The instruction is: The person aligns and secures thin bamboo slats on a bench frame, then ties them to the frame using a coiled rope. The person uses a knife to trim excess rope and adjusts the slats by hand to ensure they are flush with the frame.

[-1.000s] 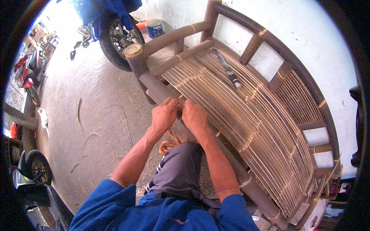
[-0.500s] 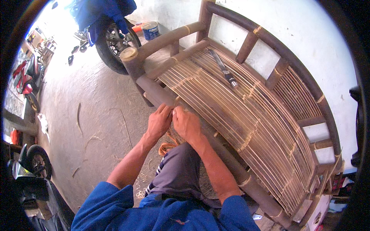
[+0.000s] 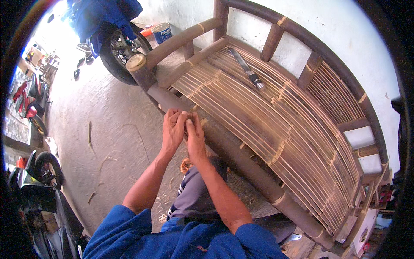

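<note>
A dark brown bamboo bench (image 3: pixel 241 116) with a slatted seat fills the right side. At its thick front rail (image 3: pixel 224 136), my left hand (image 3: pixel 174 131) and my right hand (image 3: pixel 196 139) meet, fingertips together. Both have bent, closed fingers. Whatever they pinch is hidden between the fingers. A pale strip binding (image 3: pixel 203 122) shows on the rail beside my right fingers. On the seat, apart from my hands, lies a long-bladed knife (image 3: pixel 246 68) with a dark handle.
A motorbike wheel (image 3: pixel 118 54) under blue cloth and a blue can (image 3: pixel 161 33) stand beyond the bench's left end. More motorbikes (image 3: pixel 36 198) are along the left. Thin strips and curled shavings (image 3: pixel 161 209) lie on the concrete floor (image 3: pixel 108 138). A white wall backs the bench.
My right hand has turned, its fingers now pointing up along the rail beside the left. Both hands have shifted slightly left in the picture, and the whole view has moved a little.
</note>
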A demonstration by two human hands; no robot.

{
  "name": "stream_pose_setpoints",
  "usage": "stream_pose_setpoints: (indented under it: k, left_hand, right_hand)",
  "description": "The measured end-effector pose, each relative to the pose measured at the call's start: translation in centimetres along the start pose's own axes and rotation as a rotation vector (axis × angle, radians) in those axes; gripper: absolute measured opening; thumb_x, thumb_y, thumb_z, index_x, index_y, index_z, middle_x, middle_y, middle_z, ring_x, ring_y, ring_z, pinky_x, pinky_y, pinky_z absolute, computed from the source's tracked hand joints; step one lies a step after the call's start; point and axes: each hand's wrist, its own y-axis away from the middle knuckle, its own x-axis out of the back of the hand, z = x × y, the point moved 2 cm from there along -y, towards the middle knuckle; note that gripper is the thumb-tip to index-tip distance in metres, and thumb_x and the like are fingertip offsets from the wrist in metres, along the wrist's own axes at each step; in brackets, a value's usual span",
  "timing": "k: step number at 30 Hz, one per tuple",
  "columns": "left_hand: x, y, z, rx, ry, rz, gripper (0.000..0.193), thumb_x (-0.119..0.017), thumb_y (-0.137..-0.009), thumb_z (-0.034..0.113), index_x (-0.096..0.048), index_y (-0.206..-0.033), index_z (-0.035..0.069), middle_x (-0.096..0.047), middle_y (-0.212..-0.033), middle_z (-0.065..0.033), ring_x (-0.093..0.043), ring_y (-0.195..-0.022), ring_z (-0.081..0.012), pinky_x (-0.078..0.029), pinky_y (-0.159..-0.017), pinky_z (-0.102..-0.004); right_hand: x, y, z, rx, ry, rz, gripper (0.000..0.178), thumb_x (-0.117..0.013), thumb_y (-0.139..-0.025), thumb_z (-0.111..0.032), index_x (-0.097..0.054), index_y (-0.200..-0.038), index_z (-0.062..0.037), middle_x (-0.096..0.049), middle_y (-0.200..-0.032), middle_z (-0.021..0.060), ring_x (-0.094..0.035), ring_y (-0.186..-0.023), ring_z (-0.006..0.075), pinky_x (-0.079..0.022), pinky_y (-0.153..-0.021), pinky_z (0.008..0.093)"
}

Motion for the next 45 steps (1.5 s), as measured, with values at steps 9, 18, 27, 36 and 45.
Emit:
stream_pose_setpoints:
  k: [9,18,27,36,45]
  left_hand:
    - [-0.1,-2.9,-3.6,-0.117,-0.325,-0.081,0.034,-0.057,-0.102,0.032,-0.077,-0.1,0.005,-0.063,-0.118,-0.0135,-0.053,-0.114,-0.0353,-0.041,-0.1,-0.0451]
    - [-1.6,-8.7,-4.8,-0.144,-0.761,-0.37,0.033,-0.064,-0.094,0.043,-0.082,-0.102,0.016,-0.068,-0.121,-0.0105,-0.052,-0.126,-0.0344,-0.026,-0.106,-0.0703]
    - [-3.0,-11.3,-5.8,-0.05,-0.865,-0.539,0.037,-0.063,-0.09,0.043,-0.078,-0.096,0.01,-0.075,-0.099,-0.0187,-0.066,-0.109,-0.0396,-0.021,-0.105,-0.0777]
    - [0.3,-7.8,-3.2,-0.392,-0.372,-0.315,0.025,-0.061,-0.096,0.026,-0.074,-0.104,0.006,-0.073,-0.107,-0.0158,-0.065,-0.11,-0.0375,-0.039,-0.107,-0.0492]
    - [-1.3,-7.3,-3.1,-0.443,-0.813,-0.491,0.035,-0.051,-0.102,0.036,-0.076,-0.103,0.011,-0.073,-0.111,-0.0074,-0.058,-0.122,-0.0295,-0.037,-0.107,-0.0539]
  right_hand:
    - [4.1,0.5,-0.5,-0.2,0.266,-0.213,0.031,-0.053,-0.105,-0.022,-0.072,-0.111,0.0022,-0.059,-0.074,-0.0008,-0.053,-0.066,0.0063,-0.045,-0.058,0.0255]
    - [8.4,6.0,-3.6,-0.213,0.359,-0.211,0.028,-0.056,-0.103,-0.021,-0.075,-0.103,0.0002,-0.061,-0.073,-0.0023,-0.051,-0.061,0.0058,-0.044,-0.057,0.0252]
    - [8.9,5.8,-7.7,-0.268,0.354,-0.28,0.029,-0.059,-0.104,-0.023,-0.073,-0.105,0.0017,-0.055,-0.07,-0.0038,-0.05,-0.064,0.0061,-0.043,-0.06,0.0249]
    - [8.9,5.5,-6.9,-0.226,0.309,-0.285,0.028,-0.058,-0.104,-0.021,-0.073,-0.105,0.003,-0.054,-0.069,-0.0034,-0.05,-0.063,0.0062,-0.043,-0.059,0.0242]
    - [8.4,4.9,-6.6,-0.259,0.233,-0.316,0.027,-0.059,-0.104,-0.02,-0.072,-0.106,0.0039,-0.056,-0.07,-0.0026,-0.05,-0.063,0.006,-0.043,-0.058,0.0238]
